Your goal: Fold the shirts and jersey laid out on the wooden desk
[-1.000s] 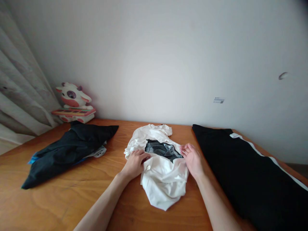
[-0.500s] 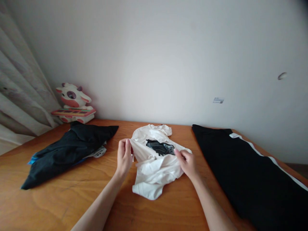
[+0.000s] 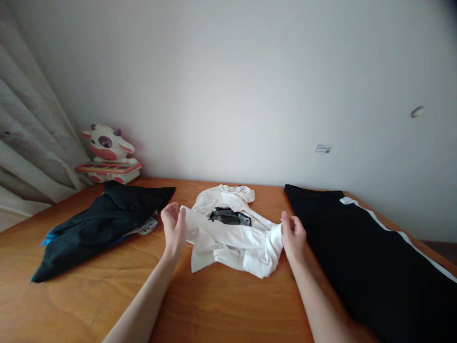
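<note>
A crumpled white garment [image 3: 228,238] lies in the middle of the wooden table, its near part stretched between both hands. My left hand [image 3: 173,231] pinches its left edge between thumb and fingers. At the right, my right hand [image 3: 294,237] is closed on a bunched corner of the same cloth. A dark printed patch [image 3: 231,216] shows among the folds between the hands. The far part of the garment rests loosely on the table.
Black cloth [image 3: 103,219] with blue and white pieces under it lies at the left. Black fabric with a white stripe [image 3: 357,247] covers the right side. A cow-shaped toy keyboard [image 3: 110,155] stands at the back left, beside a curtain [image 3: 32,124]. The wooden table [image 3: 214,309] meets a wall.
My hands have moved apart, the left going left and the right going right. The near part of the white garment is pulled wider, and its lower edge has risen from the near side.
</note>
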Demonstrator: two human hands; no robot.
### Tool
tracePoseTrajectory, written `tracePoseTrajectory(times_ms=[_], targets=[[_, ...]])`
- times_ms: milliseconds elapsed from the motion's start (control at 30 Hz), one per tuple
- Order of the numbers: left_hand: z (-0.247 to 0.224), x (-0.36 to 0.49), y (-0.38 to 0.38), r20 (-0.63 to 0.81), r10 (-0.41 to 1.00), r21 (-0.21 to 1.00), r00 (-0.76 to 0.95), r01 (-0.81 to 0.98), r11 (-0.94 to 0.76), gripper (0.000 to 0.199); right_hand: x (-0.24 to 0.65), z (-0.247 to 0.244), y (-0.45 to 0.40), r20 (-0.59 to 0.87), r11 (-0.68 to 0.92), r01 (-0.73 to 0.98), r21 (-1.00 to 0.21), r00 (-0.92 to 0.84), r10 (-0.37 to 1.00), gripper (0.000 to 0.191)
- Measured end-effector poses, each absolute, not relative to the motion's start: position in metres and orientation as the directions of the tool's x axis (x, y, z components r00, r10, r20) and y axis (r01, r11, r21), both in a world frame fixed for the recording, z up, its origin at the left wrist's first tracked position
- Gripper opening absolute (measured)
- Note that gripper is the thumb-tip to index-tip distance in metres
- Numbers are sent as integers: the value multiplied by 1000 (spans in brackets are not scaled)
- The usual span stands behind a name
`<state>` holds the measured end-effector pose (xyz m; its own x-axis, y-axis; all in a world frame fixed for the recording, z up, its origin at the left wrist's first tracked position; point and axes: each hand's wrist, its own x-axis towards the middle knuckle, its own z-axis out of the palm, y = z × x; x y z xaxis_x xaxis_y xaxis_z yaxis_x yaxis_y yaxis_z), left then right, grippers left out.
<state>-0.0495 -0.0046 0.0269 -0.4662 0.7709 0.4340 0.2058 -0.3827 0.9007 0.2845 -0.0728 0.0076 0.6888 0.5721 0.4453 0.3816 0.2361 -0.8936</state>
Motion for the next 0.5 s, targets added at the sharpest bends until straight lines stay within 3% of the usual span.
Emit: tracePoseTrajectory(times_ms=[67,100,167,233,333,400,500], targets=[[30,-43,-16,663,737,684,-132,509,-523,21,277,10,-77,617,289,582,-760,509,600,40],[31,-40,-23,688,721,551,82,588,-592,20,274,12,-79,678,333,653,-681,389,624,34],[34,-35,-33,590,670,347,450,608,-714,27,268,16,-84,708,423,729,-539,119,696,26],[34,-32,-39,443,622,250,646,577,-777,42,264,18,-88,645,463,760,-456,-77,761,30],[30,-31,-36,323,633,208,704,600,-773,38,261,16,-89,546,447,779,-439,-164,821,41],[29,-32,-32,316,654,212,687,621,-755,27,262,13,-87,521,429,758,-492,-138,842,28],[31,-31,-30,391,681,340,619,590,-732,27,263,11,-83,517,384,662,-644,7,856,20]])
